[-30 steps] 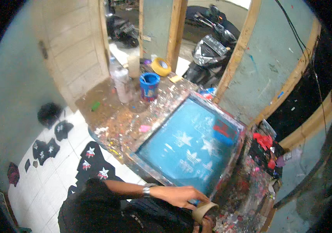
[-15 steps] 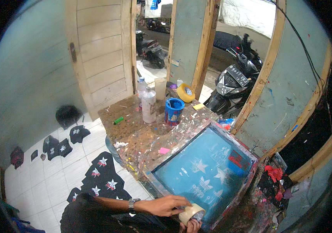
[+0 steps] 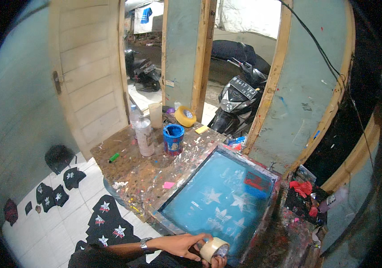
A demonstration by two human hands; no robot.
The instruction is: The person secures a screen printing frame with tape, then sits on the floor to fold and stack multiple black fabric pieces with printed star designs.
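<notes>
Right hand (image 3: 218, 261) clasps one tape roll (image 3: 213, 249), left hand (image 3: 183, 244) at its edge (pinching or not, I cannot tell).
One framed screen (image 3: 200, 183) lies between the grip and one blue can (image 3: 173, 144), two bottles (image 3: 145, 139) left of that.

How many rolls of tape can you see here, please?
2: a pale roll held in the right hand, with the left hand at it, and a yellow roll near the far edge of the table. Others may be hidden.
</notes>
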